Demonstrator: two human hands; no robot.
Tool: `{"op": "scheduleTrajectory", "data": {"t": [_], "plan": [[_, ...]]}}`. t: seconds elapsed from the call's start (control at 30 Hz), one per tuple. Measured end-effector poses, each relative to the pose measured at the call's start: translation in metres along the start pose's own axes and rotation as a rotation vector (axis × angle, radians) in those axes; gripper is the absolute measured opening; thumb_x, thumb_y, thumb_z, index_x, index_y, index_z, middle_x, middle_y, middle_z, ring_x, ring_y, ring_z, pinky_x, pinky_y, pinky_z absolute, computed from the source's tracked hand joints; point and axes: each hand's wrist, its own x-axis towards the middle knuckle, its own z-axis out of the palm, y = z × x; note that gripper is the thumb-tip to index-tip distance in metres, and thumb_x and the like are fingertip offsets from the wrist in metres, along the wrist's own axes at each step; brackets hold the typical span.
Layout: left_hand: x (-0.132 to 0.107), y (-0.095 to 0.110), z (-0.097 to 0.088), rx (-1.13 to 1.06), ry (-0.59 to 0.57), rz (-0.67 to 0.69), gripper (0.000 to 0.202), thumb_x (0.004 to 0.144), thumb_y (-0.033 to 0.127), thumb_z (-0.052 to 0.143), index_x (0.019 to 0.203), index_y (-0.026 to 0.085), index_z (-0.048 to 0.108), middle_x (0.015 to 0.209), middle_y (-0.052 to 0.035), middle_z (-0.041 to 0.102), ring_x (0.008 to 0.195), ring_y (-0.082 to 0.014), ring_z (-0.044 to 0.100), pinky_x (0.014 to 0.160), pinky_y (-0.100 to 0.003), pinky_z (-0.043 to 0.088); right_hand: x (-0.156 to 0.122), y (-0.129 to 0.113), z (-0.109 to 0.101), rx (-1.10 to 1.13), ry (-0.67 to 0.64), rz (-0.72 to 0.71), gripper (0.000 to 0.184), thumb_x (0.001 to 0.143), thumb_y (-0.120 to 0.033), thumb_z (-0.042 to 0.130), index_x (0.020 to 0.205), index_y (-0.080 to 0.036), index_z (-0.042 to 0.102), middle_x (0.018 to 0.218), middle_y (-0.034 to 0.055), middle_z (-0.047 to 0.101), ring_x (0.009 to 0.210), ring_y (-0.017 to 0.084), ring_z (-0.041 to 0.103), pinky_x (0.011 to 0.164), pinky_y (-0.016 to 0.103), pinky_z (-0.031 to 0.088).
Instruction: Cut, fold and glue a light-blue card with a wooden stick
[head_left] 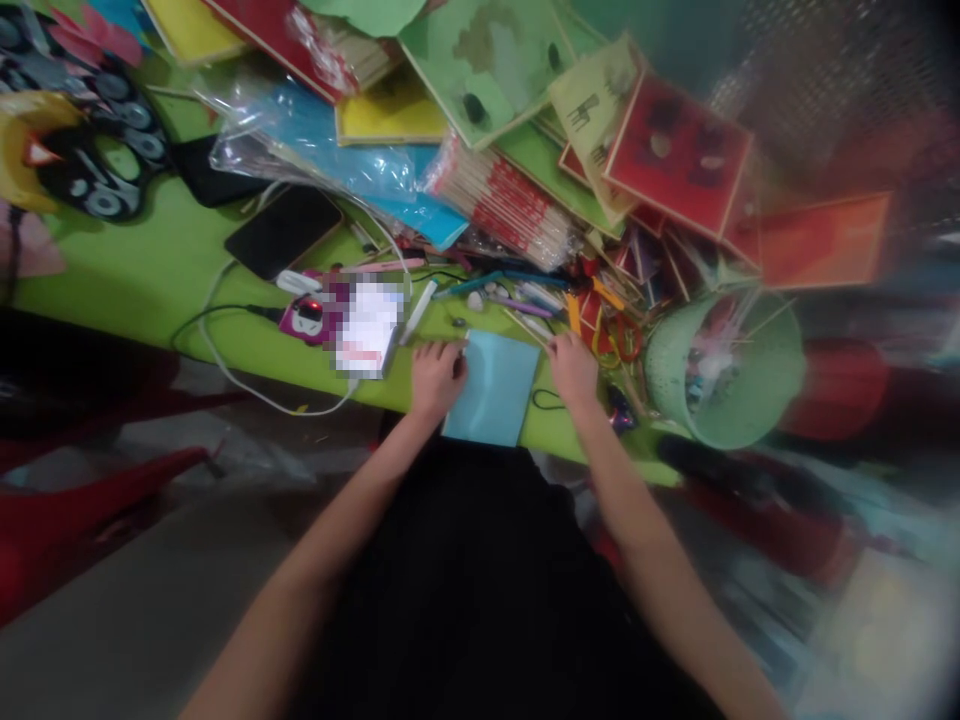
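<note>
A light blue sheet of paper or card (491,390) lies on the green tabletop at the near edge, in front of my body. My left hand (437,380) rests at its left edge with the fingers curled; what they hold, if anything, is hidden. To the right of the sheet, my right hand (574,370) is closed on the end of a thin wooden stick (526,326), which points up and left past the sheet's upper right corner. A small dark loop of cord (548,400) lies between the sheet and my right wrist.
Pens, scissors (619,338) and sticks are heaped beyond my hands. At right stands a pale green bucket (727,400) with scraps inside. A lit phone (367,325), a purple power strip (304,318) and white cables lie left. Bundled sticks (506,205) and coloured panels (679,150) pile up behind.
</note>
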Motion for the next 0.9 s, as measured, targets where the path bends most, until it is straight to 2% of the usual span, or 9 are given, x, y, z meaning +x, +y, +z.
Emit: {"op": "scheduleTrajectory", "data": {"t": [0.2,0.43,0.6,0.9], "plan": [[-0.002,-0.001,0.0,0.004,-0.013,-0.01,0.031,0.094,0.019,0.054,0.12,0.022,0.071,0.099,-0.01,0.073,0.099,-0.0293,0.064,0.088,-0.042,0.04,-0.013,0.004,-0.008,0.071,-0.062,-0.086,0.024,0.106,-0.028,0.047,0.103,-0.019,0.069,0.098,0.0109,0.072,0.086,0.023,0.066,0.074,0.034,0.049],[-0.002,-0.002,0.004,-0.001,0.01,-0.023,0.036,0.093,0.018,0.056,0.125,0.024,0.071,0.101,-0.0102,0.073,0.101,-0.0293,0.064,0.093,-0.044,0.043,-0.009,-0.016,-0.016,0.104,-0.124,-0.209,0.028,0.106,-0.026,0.048,0.112,-0.023,0.074,0.106,0.0092,0.072,0.095,0.024,0.066,0.084,0.036,0.05],[-0.003,-0.002,0.003,0.005,-0.001,-0.018,0.036,0.095,0.019,0.055,0.127,0.023,0.071,0.103,-0.0114,0.072,0.103,-0.0299,0.063,0.095,-0.045,0.042,-0.004,-0.021,-0.015,0.086,-0.161,-0.238,0.032,0.106,-0.024,0.046,0.116,-0.023,0.076,0.106,0.0106,0.071,0.093,0.025,0.065,0.084,0.038,0.05],[-0.004,-0.002,0.004,-0.016,-0.009,-0.023,0.035,0.097,0.021,0.052,0.126,0.023,0.071,0.102,-0.0125,0.071,0.103,-0.0311,0.063,0.093,-0.046,0.041,0.001,-0.018,-0.01,0.094,-0.142,-0.269,0.034,0.105,-0.019,0.045,0.115,-0.024,0.077,0.107,0.0097,0.071,0.095,0.025,0.066,0.084,0.039,0.051]]}}
